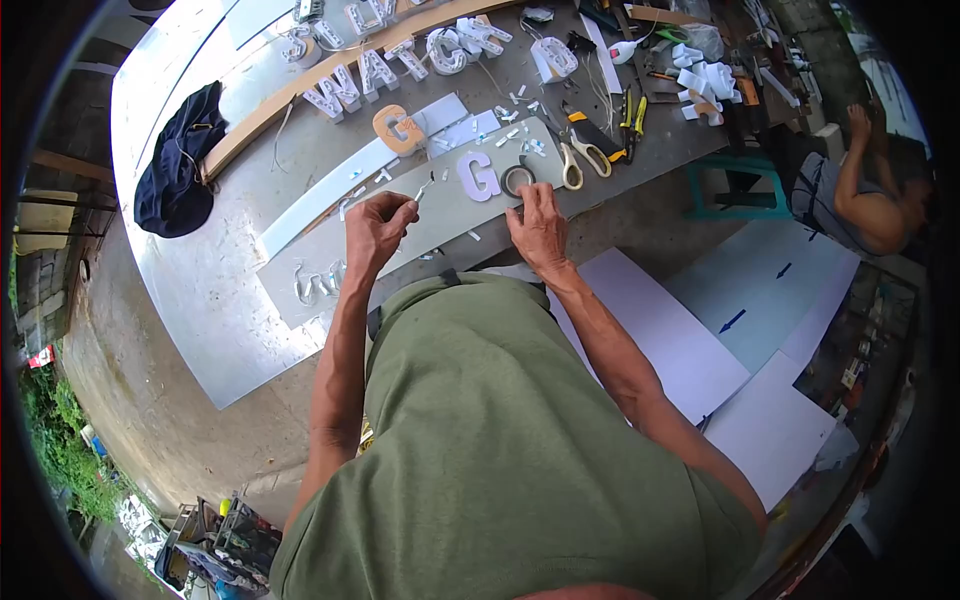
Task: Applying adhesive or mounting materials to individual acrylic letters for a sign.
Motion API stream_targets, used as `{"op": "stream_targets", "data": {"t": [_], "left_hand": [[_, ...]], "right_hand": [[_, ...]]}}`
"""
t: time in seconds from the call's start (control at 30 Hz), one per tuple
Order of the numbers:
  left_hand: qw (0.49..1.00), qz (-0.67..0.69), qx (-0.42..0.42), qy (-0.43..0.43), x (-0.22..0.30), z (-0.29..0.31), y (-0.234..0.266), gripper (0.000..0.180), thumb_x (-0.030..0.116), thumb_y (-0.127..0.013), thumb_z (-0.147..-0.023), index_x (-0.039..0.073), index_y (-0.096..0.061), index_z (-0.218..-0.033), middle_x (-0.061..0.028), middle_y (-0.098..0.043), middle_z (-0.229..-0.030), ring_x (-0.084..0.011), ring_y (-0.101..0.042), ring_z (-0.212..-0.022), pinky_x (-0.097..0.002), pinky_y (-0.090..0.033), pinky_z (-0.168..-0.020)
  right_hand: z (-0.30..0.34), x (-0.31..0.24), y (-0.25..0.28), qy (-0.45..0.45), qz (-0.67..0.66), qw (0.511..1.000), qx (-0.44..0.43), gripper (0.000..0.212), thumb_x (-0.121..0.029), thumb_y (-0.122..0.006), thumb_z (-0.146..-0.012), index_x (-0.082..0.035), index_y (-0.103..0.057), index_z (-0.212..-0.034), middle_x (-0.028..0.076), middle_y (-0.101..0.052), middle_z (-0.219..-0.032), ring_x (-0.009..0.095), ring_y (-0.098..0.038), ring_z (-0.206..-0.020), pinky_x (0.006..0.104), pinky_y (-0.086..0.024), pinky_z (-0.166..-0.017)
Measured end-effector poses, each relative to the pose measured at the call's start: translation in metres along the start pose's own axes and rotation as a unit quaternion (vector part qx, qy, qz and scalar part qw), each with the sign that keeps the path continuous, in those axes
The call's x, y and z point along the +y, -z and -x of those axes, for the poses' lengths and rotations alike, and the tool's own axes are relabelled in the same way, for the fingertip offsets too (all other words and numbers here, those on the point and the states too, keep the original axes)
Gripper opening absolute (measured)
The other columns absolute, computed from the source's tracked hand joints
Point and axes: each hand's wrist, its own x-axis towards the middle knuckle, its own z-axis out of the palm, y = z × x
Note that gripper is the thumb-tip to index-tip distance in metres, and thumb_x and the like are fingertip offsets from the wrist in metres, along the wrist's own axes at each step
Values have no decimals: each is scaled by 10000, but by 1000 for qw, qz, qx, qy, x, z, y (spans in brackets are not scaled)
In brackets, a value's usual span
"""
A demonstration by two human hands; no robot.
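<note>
Pinching a small thin blade-like tool (424,187), the left hand (378,228) has its fingers curled shut around the handle, tip raised over the grey panel (300,268). Right hand (538,226): fingers spread flat, pressing on the panel's near edge and holding nothing. White cut-out letter (478,175): lying flat on the panel, between the two hands and slightly beyond them. Tape roll (517,180): just beside the letter, near the right fingertips. Scissors (573,164): past the tape roll. Orange letter (398,129): farther back on the table. Dark cloth (180,160): well apart, at left.
</note>
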Motion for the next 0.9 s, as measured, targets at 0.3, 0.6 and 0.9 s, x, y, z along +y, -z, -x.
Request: {"op": "stream_targets", "data": {"t": [0.3,0.6,0.9], "left_hand": [[999,31,13,12,-30,-2,2,194,167,-765,-875,-12,-787,-948,-61,-755,-769,-93,-637,-612,-264,-515,-565],[995,75,-5,70,-34,7,-2,176,138,-788,-845,-12,-791,-935,-60,-745,-768,-92,-622,-632,-260,-497,-580],[995,73,-11,67,-36,4,-8,173,126,-814,-827,-17,-789,-921,-63,-743,-769,-92,-618,-652,-267,-499,-611]], "right_hand": [[-13,-4,-4,-90,-34,992,77,575,-309,-801,-819,-83,-464,-1227,150,-512,-1184,393,-620,-1064,520,-558,-787],[-29,18,-2,-115,-3,990,78,534,-278,-748,-853,-88,-447,-1251,155,-543,-1201,420,-666,-1004,559,-551,-746],[-31,23,3,-117,9,990,74,540,-268,-744,-849,-97,-452,-1269,156,-559,-1228,423,-673,-1002,552,-557,-757]]}}
